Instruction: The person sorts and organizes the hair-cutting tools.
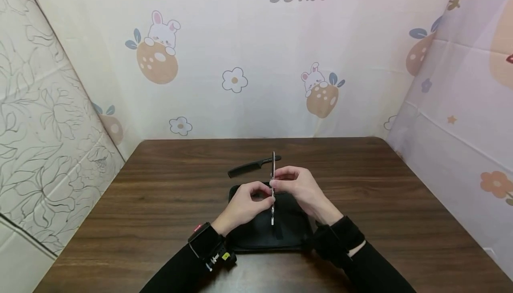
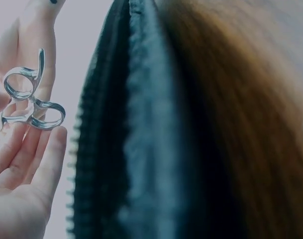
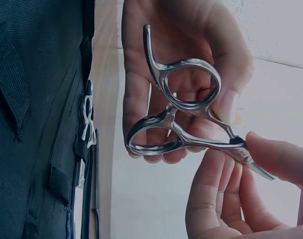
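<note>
Silver hair scissors [image 1: 273,210] are held on edge above a black zip case [image 1: 256,239]. My right hand [image 1: 306,190] pinches them near the middle, by the blade side. Closer to me, my left hand [image 1: 244,206] pinches the handle part between thumb and fingers. In the right wrist view the two finger rings and a curved finger rest of the scissors [image 3: 191,144] show plainly, and the visible blade looks toothed. The left wrist view shows the rings of the scissors [image 2: 47,124] close to my left fingertips. Part of the blades is hidden behind my right fingers.
A black comb [image 1: 246,167] lies on the wooden table [image 1: 180,172] beyond the case. Straps [image 3: 7,79] and a small silver piece [image 3: 88,119] show on the case in the right wrist view. A patterned cloth [image 1: 256,106] hangs behind the table.
</note>
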Demonstrator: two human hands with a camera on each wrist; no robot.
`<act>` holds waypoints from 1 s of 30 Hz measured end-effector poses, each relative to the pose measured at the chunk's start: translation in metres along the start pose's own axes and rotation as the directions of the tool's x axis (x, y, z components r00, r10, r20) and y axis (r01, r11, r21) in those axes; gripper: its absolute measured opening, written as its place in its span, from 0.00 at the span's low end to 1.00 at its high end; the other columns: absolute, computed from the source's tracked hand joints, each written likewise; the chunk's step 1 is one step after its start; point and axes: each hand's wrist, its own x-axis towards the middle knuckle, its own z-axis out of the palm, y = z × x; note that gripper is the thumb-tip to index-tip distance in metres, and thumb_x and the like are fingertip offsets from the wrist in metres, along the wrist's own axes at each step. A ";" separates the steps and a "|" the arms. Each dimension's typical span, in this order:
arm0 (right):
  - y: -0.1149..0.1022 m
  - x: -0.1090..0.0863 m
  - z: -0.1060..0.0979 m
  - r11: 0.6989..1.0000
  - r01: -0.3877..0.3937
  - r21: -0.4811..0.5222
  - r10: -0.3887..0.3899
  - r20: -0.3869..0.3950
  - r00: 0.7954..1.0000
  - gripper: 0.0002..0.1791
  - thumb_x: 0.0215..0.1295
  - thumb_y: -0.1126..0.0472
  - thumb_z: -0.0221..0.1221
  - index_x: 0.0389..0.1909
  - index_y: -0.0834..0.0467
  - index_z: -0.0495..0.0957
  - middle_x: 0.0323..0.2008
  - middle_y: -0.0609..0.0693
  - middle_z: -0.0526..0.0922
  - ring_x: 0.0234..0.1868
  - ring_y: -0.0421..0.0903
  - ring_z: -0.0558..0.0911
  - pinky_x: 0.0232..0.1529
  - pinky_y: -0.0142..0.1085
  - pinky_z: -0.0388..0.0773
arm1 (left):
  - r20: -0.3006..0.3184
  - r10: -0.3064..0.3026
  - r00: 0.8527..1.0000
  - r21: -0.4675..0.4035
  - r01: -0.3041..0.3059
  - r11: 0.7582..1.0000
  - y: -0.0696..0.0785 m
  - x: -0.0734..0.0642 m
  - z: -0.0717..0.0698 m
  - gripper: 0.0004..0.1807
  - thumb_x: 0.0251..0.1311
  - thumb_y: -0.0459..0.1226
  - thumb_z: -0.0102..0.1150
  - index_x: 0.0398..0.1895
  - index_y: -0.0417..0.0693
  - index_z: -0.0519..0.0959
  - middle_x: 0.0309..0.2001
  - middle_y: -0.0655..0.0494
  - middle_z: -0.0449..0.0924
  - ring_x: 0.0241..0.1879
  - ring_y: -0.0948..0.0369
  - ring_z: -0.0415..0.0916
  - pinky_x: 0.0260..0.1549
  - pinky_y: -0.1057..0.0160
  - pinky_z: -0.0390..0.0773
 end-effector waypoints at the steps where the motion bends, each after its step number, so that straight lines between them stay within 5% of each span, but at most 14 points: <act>1: 0.000 0.000 0.000 1.000 0.001 0.002 -0.001 -0.004 1.000 0.17 0.62 0.69 0.68 0.50 0.72 0.77 0.37 0.53 0.84 0.40 0.49 0.83 0.50 0.44 0.82 | 0.007 0.001 1.000 -0.001 -0.001 1.000 0.000 0.000 -0.001 0.08 0.65 0.36 0.65 0.44 0.43 0.84 0.41 0.53 0.84 0.42 0.50 0.83 0.43 0.64 0.82; 7: -0.003 -0.001 -0.002 0.999 0.011 -0.048 -0.013 -0.033 0.999 0.19 0.62 0.68 0.68 0.51 0.73 0.78 0.39 0.53 0.84 0.41 0.48 0.83 0.51 0.42 0.81 | 0.067 0.018 0.998 0.038 -0.021 0.999 -0.003 0.001 -0.011 0.11 0.65 0.34 0.64 0.47 0.36 0.83 0.45 0.46 0.84 0.46 0.50 0.83 0.48 0.59 0.82; 12: -0.005 -0.001 -0.007 0.991 0.013 -0.134 -0.017 -0.028 0.999 0.21 0.64 0.64 0.69 0.53 0.71 0.78 0.44 0.55 0.84 0.44 0.51 0.82 0.50 0.37 0.79 | 0.133 0.034 0.990 0.209 -0.062 0.976 -0.003 0.002 -0.023 0.16 0.63 0.35 0.65 0.50 0.35 0.81 0.49 0.44 0.81 0.48 0.49 0.82 0.51 0.51 0.81; 15: -0.005 0.000 -0.009 0.984 0.023 -0.177 -0.028 -0.025 0.999 0.21 0.64 0.62 0.70 0.53 0.70 0.79 0.45 0.56 0.84 0.46 0.52 0.82 0.51 0.38 0.79 | 0.159 0.007 0.987 0.368 -0.066 0.927 -0.005 0.002 -0.028 0.18 0.61 0.39 0.68 0.51 0.38 0.80 0.51 0.49 0.79 0.52 0.51 0.79 0.53 0.50 0.79; 22: -0.008 -0.002 -0.014 0.982 0.030 -0.187 -0.039 -0.044 0.998 0.18 0.62 0.63 0.70 0.50 0.68 0.81 0.45 0.57 0.84 0.46 0.51 0.82 0.49 0.36 0.79 | 0.197 -0.152 0.969 0.644 -0.011 0.765 -0.006 -0.003 -0.032 0.28 0.58 0.49 0.72 0.57 0.44 0.80 0.58 0.52 0.74 0.58 0.54 0.70 0.58 0.51 0.73; 30: -0.012 -0.007 -0.018 0.969 0.047 -0.241 -0.054 -0.023 0.998 0.16 0.64 0.61 0.70 0.49 0.64 0.82 0.44 0.56 0.85 0.46 0.52 0.82 0.50 0.39 0.78 | 0.217 -0.193 0.957 0.697 -0.014 0.717 -0.005 -0.007 -0.035 0.32 0.54 0.51 0.75 0.58 0.45 0.80 0.60 0.50 0.73 0.59 0.51 0.68 0.59 0.50 0.72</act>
